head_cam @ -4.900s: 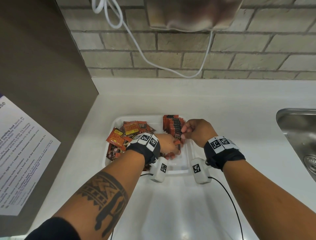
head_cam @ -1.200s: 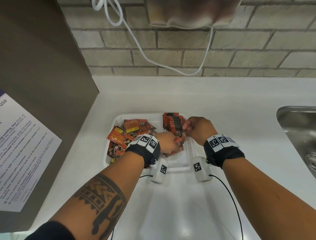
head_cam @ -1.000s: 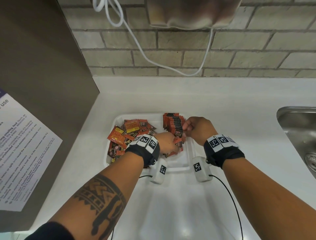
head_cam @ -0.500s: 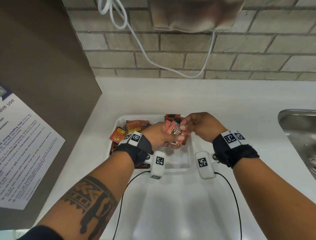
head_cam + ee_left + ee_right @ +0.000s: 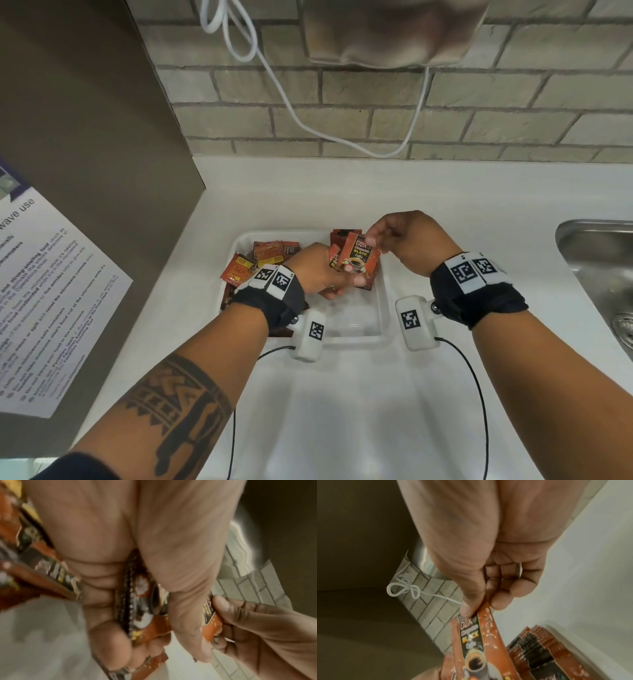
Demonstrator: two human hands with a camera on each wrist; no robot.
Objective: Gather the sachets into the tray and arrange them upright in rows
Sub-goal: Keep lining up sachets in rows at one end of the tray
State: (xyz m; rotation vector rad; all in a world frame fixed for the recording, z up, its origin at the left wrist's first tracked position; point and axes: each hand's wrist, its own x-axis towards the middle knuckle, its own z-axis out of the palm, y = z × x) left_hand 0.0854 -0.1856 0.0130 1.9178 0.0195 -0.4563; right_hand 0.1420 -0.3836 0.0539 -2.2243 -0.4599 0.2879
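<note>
A white tray [image 5: 383,305] sits on the counter. Loose orange-brown coffee sachets [image 5: 250,260] lie heaped in its left half. A row of upright sachets [image 5: 537,643] stands at its far right, mostly hidden behind my hands in the head view. Above the tray my left hand [image 5: 325,274] grips a small bundle of sachets [image 5: 140,609] between thumb and fingers. My right hand [image 5: 397,236] pinches the top edge of the front sachet [image 5: 358,260] of that bundle, thumb against forefinger [image 5: 501,597].
White counter [image 5: 342,192] runs to a brick wall [image 5: 342,113] with a white cable [image 5: 298,116]. A brown panel [image 5: 85,137] with a printed notice [image 5: 44,308] stands at the left. A steel sink [image 5: 603,267] lies at the right.
Both hands have risen from the tray's right row. My left hand lifted a bundle of sachets, and my right hand now pinches the top of the front one.
</note>
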